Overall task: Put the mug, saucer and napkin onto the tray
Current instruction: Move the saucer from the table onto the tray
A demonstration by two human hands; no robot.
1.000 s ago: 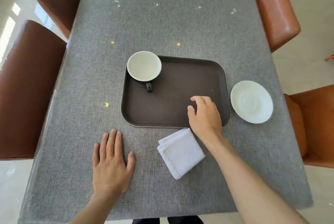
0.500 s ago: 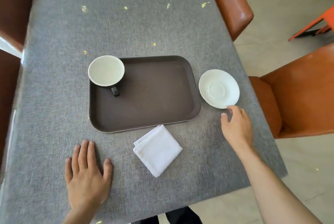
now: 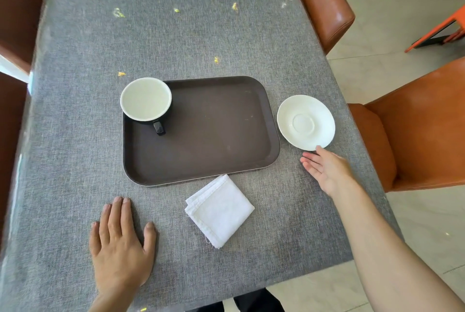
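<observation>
A dark brown tray lies in the middle of the grey table. A black mug with a white inside stands in the tray's far left corner, handle toward me. The white saucer sits on the table just right of the tray. A folded white napkin lies on the table in front of the tray. My right hand is open, its fingertips at the saucer's near edge. My left hand rests flat on the table, near left, holding nothing.
The table is covered in grey cloth with small yellow specks. Brown leather chairs stand at the right, the far right and along the left edge. The table's right edge runs close to the saucer.
My right hand moved from over the tray's near right part to the right, reaching the saucer's near edge and opening. The view shifted right. My left hand stayed flat.
</observation>
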